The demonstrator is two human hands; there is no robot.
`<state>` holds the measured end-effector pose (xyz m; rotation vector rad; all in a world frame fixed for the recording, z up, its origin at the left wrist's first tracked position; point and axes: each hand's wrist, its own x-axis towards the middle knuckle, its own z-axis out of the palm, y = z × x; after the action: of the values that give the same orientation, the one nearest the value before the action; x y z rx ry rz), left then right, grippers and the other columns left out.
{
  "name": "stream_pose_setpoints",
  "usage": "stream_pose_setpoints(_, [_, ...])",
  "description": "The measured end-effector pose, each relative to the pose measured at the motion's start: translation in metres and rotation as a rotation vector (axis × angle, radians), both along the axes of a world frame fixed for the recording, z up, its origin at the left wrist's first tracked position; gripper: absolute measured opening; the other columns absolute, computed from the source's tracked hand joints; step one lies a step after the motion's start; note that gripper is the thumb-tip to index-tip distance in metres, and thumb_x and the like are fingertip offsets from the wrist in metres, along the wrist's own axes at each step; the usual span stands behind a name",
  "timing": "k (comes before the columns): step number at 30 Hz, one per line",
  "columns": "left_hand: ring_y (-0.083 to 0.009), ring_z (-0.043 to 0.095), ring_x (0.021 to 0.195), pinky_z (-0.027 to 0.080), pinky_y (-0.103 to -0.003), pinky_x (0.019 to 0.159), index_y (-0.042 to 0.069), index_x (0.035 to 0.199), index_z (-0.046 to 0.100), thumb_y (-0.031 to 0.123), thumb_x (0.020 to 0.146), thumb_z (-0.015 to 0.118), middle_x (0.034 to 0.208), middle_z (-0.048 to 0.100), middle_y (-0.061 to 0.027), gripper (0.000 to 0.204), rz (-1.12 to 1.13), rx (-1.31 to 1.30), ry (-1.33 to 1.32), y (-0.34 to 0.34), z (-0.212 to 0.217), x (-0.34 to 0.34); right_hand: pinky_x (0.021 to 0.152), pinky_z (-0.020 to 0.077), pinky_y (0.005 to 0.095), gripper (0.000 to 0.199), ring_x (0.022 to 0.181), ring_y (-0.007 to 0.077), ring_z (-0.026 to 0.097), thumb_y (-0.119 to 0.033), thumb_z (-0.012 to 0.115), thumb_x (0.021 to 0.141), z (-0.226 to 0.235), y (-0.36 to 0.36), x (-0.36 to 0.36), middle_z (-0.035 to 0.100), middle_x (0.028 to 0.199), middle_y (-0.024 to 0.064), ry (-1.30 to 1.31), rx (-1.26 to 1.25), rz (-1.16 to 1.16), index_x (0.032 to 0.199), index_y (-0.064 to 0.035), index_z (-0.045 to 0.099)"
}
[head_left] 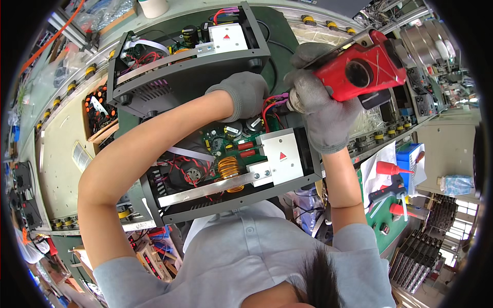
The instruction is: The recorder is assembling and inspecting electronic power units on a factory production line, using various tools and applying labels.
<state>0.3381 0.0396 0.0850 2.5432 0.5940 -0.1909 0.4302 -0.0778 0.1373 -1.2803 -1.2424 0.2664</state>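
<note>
In my gloved right hand [331,113] is a red power driver [377,69], my fingers wrapped round it and its nose pointing left toward the purple-sleeved wires [276,101]. My left hand [245,95], in a grey glove, is closed at the back edge of the near open metal chassis, left of those wires. Its fingertips are hidden, so I cannot make out what they hold. Inside the near chassis [233,197] are a green circuit board [218,141], a copper-wound coil [229,172], a silver bar [205,190] and a white metal plate [284,154] with a red triangle.
A second, similar open chassis [187,82] stands behind the first on a green mat [281,25]. To the left sits a box of black and orange parts [99,110]. Roller tracks [377,136] run alongside. Red-capped bottles [389,168] and a blue bin [408,156] are at right.
</note>
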Motion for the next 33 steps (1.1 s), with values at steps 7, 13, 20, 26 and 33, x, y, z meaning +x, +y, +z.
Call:
stream_pose_setpoints(7, [-0.0357, 0.061, 0.085, 0.049, -0.038, 0.074, 0.004, 0.089, 0.067, 0.014, 0.075, 0.056, 0.091, 0.062, -0.0212, 0.02, -0.023, -0.024, 0.055, 0.0, 0.012, -0.001, 0.059, 0.0494, 0.0339, 0.037, 0.076, 0.0264, 0.06, 0.007, 0.058, 0.069, -0.001, 0.004, -0.003, 0.059, 0.094, 0.019, 0.657, 0.214, 0.213, 0.104, 0.006, 0.051])
stream_pose_setpoints(13, [-0.0357, 0.061, 0.089, 0.049, -0.039, 0.075, 0.004, 0.092, 0.066, 0.014, 0.075, 0.056, 0.093, 0.062, -0.0206, 0.022, -0.059, 0.012, 0.133, 0.0, 0.013, -0.003, 0.059, 0.0489, 0.0319, 0.034, 0.072, 0.0225, 0.059, 0.009, 0.06, 0.066, 0.0, 0.004, -0.014, 0.058, 0.09, 0.0158, 0.196, 0.157, -0.04, 0.1, 0.0048, 0.053])
stream_pose_setpoints(20, [-0.0356, 0.06, 0.09, 0.049, -0.039, 0.077, 0.003, 0.093, 0.066, 0.013, 0.074, 0.056, 0.096, 0.062, -0.0204, 0.023, 0.002, -0.024, 0.118, -0.001, 0.015, -0.01, 0.067, 0.0499, 0.0358, 0.045, 0.085, 0.0241, 0.057, 0.013, 0.055, 0.064, -0.014, 0.003, -0.013, 0.055, 0.098, 0.0173, 0.336, 0.191, 0.038, 0.107, 0.0049, 0.047])
stream_pose_setpoints(26, [-0.0355, 0.061, 0.09, 0.049, -0.04, 0.076, 0.002, 0.092, 0.066, 0.012, 0.074, 0.056, 0.094, 0.062, -0.0214, 0.024, -0.018, 0.0, 0.074, 0.002, 0.019, -0.012, 0.059, 0.0507, 0.0344, 0.036, 0.073, 0.0241, 0.058, 0.011, 0.056, 0.066, -0.012, 0.014, -0.014, 0.055, 0.092, 0.0158, 0.044, 0.245, -0.036, 0.101, 0.0025, 0.05])
stream_pose_setpoints(33, [-0.0346, 0.059, 0.087, 0.046, -0.039, 0.077, 0.006, 0.092, 0.065, 0.026, 0.082, 0.05, 0.093, 0.063, -0.0172, 0.027, -0.034, -0.136, -0.147, 0.019, 0.044, -0.058, 0.035, 0.0371, 0.0231, 0.046, 0.059, 0.0173, 0.053, -0.016, 0.06, 0.073, 0.084, -0.007, -0.007, 0.054, 0.094, 0.0144, 0.347, 0.07, 0.075, 0.111, 0.0041, 0.045])
